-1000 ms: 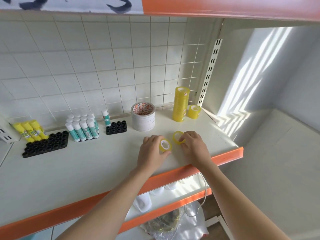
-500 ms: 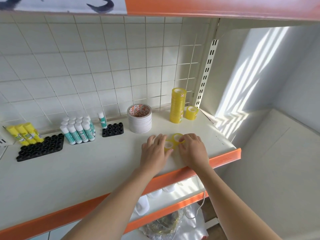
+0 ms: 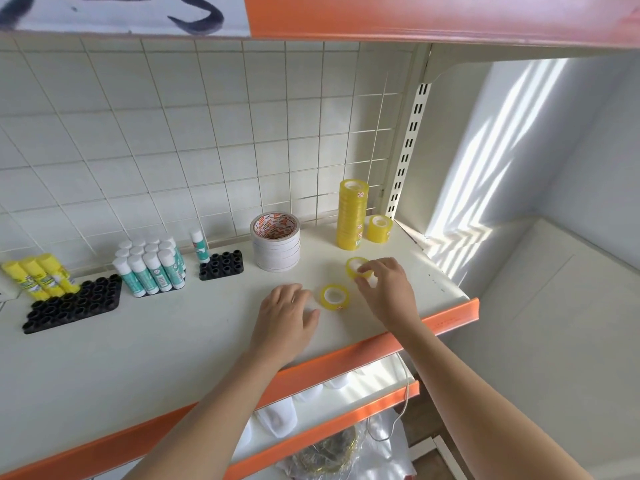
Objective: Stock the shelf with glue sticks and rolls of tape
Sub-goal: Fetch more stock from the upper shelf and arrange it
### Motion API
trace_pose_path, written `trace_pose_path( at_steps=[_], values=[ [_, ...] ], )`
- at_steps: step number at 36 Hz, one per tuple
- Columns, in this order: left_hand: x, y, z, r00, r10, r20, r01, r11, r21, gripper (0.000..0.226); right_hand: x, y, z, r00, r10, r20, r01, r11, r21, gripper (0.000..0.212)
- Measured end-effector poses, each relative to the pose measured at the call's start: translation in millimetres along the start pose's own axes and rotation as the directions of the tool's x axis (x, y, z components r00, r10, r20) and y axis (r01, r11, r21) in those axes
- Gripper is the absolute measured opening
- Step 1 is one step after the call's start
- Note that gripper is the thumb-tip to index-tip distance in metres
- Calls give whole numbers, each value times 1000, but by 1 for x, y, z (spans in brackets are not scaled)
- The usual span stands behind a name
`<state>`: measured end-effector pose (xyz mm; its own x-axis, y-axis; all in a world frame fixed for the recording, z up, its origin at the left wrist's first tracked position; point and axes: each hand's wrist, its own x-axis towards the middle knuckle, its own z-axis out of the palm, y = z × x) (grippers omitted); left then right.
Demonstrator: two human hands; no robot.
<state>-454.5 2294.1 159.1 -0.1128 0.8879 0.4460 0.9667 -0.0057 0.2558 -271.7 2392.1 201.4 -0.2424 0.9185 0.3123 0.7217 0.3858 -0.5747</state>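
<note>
On the white shelf [image 3: 138,344], one small yellow tape roll [image 3: 334,297] lies flat between my hands. My left hand [image 3: 285,318] rests just left of it with relaxed fingers, holding nothing. A second yellow roll [image 3: 355,265] is pinched by the fingertips of my right hand [image 3: 386,291], slightly farther back. A tall stack of yellow rolls [image 3: 352,214] and a short one [image 3: 380,228] stand at the back right. White double-sided tape rolls [image 3: 276,245] are stacked in the middle. Teal-labelled glue sticks [image 3: 152,265] and yellow glue sticks [image 3: 40,275] stand at the left.
Two black holder trays [image 3: 74,306] [image 3: 221,265] sit on the shelf, the small one bearing a single glue stick [image 3: 199,244]. A wire grid [image 3: 194,133] backs the shelf, with an orange-edged shelf [image 3: 415,19] above and a lower shelf [image 3: 332,414] below. A slotted upright [image 3: 408,150] stands at the right.
My hands have parted. The left hand let go of its roll, which now lies on the shelf. The right hand carried its roll back and to the right.
</note>
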Motion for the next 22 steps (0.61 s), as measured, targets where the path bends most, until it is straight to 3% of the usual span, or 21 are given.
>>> trace_pose_path(
  at_steps=[8,13,22],
  values=[
    [-1,1,1,1000,-8,-19,8,999,33,41,41,-15,-30,962,-138,-235,167,980,109,14],
    [-2,1,2,1000,-13,-7,13,999,29,39,78,-33,-43,937,-174,-303,219,969,119,16],
    [-1,1,2,1000,-26,-5,26,1000,18,36,127,-45,-44,964,-188,-190,202,978,57,19]
  ],
)
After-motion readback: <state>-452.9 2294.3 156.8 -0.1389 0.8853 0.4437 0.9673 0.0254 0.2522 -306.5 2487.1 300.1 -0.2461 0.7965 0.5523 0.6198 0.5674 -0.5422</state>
